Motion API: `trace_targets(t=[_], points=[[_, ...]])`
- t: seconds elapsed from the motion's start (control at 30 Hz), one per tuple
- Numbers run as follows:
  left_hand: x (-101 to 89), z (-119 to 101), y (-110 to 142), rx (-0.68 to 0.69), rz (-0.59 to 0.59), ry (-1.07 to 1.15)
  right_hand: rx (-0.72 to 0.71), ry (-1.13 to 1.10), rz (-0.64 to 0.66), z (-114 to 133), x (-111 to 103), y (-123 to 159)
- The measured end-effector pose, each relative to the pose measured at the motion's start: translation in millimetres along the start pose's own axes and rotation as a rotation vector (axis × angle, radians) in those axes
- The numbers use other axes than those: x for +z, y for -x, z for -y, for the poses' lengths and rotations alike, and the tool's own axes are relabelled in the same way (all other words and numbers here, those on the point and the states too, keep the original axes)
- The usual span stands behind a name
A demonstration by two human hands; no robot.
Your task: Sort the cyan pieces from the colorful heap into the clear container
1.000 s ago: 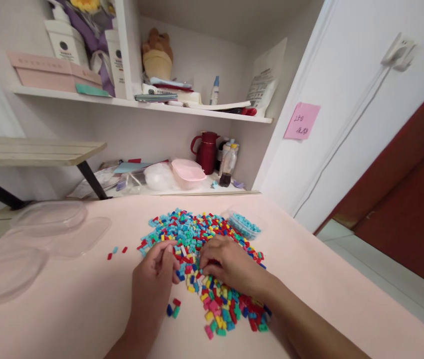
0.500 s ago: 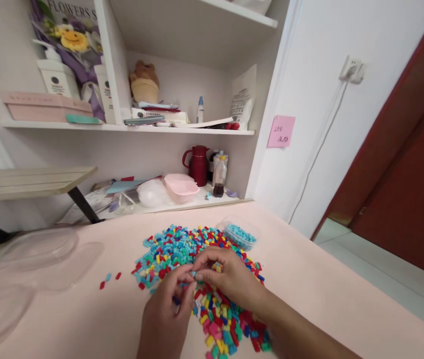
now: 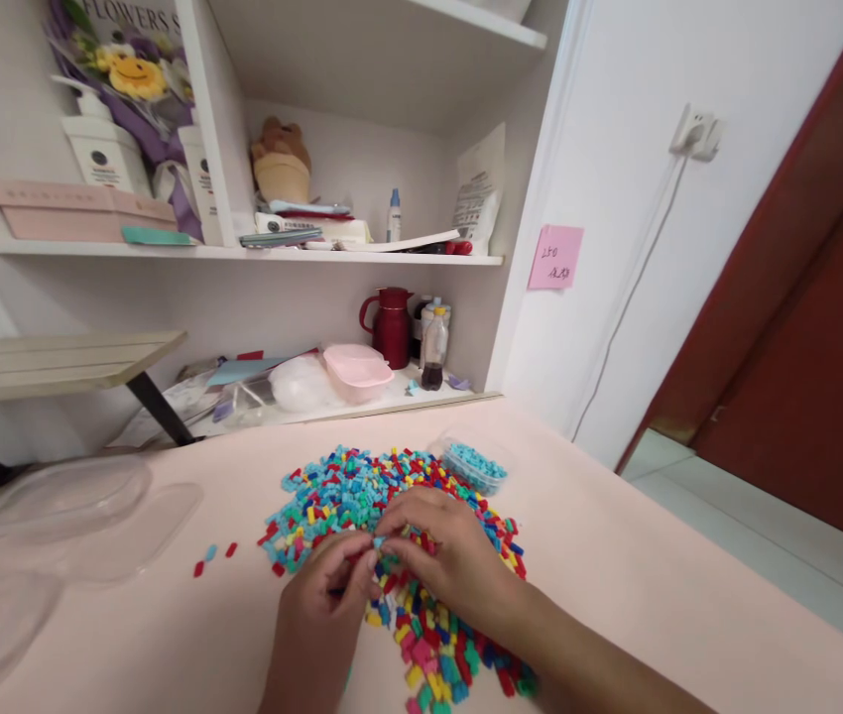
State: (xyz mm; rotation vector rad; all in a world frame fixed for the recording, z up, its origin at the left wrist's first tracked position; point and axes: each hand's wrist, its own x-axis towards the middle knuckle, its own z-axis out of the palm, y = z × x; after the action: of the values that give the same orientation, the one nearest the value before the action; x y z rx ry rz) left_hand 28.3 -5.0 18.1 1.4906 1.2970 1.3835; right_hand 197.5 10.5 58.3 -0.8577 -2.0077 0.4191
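My left hand [image 3: 330, 587] and my right hand [image 3: 445, 547] meet fingertip to fingertip over a spread heap of small plastic building bricks [image 3: 347, 486]. Pinched between them is a tiny light-blue brick [image 3: 378, 542], mostly covered by the fingertips. Both hands are closed, thumbs against index fingers. The heap mixes light blue, red, yellow, green and dark blue pieces; my hands hide part of it. Behind my right hand stands a clear plastic container [image 3: 475, 466] filled with light-blue bricks.
Clear plastic lids or tubs [image 3: 71, 496] lie at the left of the pink tabletop [image 3: 190, 635]. Several loose bricks [image 3: 211, 552] lie left of the heap. At the back, a shelf holds a pink box [image 3: 358, 369], a red jug [image 3: 392, 327] and a bottle [image 3: 434, 349].
My joined hands have shifted slightly left, still pinching the small light-blue brick. The whole view has also moved slightly; the heap and container look unchanged.
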Motion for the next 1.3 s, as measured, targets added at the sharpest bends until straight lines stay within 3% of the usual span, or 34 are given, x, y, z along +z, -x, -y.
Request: trace_targets(t=[0.3, 0.57, 0.87, 0.97, 1.03, 1.17, 1.23, 1.3], points=[[1.7, -6, -1, 0.032, 0.08, 0.095, -0.12, 0.027, -0.017, -1, 4, 2], [-0.2, -6, -1, 0.019, 0.134, 0.068, -0.018, -0.098, 0.0, 6, 0, 0], [-4.6, -5, -2, 0.079, 0.146, -0.022, -0.084, 0.02, 0.01, 5, 2, 0], [-10.9, -8, -1, 0.062, 0.058, -0.063, -0.119, 0.125, -0.036, -2, -11, -4], [-16.1, -14, 0, -0.003, -0.091, -0.103, -0.084, 0.213, -0.127, -12, -29, -7], [-24.4, -29, 0, -0.108, -0.388, -0.071, 0.138, 0.365, -0.404, -41, -66, -10], [-26.6, -33, -3, -0.133, -0.463, -0.019, 0.243, 0.427, -0.496, -57, -76, -9], [-27.9, -30, -8, -0.184, -0.501, 0.08, 0.341, 0.515, -0.502, -69, -80, -6]])
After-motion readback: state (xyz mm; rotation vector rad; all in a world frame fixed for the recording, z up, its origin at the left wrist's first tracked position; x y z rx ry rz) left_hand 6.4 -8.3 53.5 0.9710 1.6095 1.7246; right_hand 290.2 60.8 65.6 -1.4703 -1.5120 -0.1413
